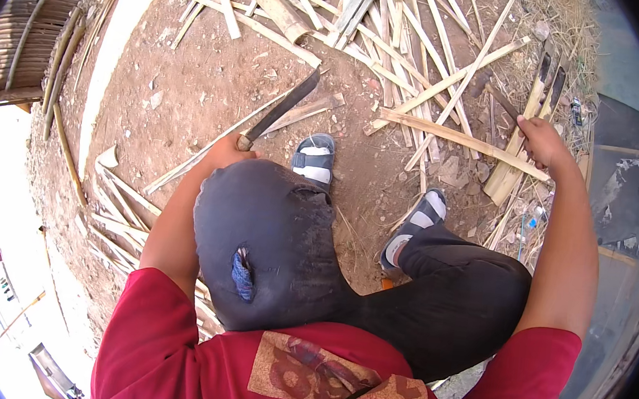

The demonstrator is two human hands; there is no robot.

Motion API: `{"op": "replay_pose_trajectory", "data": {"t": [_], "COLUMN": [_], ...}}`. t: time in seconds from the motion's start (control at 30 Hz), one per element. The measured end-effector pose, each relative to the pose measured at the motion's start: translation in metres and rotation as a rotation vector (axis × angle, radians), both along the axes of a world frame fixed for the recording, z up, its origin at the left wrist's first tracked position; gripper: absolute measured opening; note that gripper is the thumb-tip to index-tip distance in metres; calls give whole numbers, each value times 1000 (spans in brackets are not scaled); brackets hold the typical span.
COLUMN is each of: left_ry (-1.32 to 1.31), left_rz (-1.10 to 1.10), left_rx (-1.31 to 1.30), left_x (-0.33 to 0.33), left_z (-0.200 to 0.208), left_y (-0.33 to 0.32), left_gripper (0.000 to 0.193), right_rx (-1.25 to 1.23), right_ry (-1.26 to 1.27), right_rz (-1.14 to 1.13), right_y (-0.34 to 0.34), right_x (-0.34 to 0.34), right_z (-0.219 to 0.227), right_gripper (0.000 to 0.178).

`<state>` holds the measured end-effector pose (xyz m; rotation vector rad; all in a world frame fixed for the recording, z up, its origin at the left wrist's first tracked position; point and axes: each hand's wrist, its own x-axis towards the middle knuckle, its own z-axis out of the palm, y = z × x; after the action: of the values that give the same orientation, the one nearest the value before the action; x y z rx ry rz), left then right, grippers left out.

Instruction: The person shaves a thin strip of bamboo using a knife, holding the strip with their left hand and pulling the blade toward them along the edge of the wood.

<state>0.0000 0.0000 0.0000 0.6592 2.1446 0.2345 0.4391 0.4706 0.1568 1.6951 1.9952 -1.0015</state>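
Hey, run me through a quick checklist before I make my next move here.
1. Machete held by its handle in the left hand: ok.
2. Blade apart from both feet: ok; it points forward, away from the left sandal and right sandal.
3. Right hand firm on the dark stick: cannot tell; the fingertips meet its end, but the grip is unclear.
4. Hands protected: not ok; both are bare.
5. Ground by the feet uncluttered: not ok; bamboo strips lie close by.
6. Trousers intact: not ok; the left knee has a hole.
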Motion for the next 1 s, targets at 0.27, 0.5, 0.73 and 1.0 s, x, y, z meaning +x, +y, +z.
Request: {"op": "replay_pose_trajectory", "data": {"t": [0.27,0.5,0.73,1.0], "left_ry": [67,205,201,-388], "left_rz": [153,202,189,116], "left_rx": [219,202,444,814], "left_x": [15,47,75,119], "left_z": [54,159,227,299], "left_y": [-36,-14,9,80], "left_gripper": [42,36,31,26], "right_rx": [308,-103,-247,25], "right_ry": [-210,-62,118,377], "right_rz": [37,-607,-858,-1058], "right_y": [-100,-263,-323,-285], "right_x": [255,344,350,415], "right_z": [-33,-144,-196,-264], "right_gripper": [43,40,36,31]}}
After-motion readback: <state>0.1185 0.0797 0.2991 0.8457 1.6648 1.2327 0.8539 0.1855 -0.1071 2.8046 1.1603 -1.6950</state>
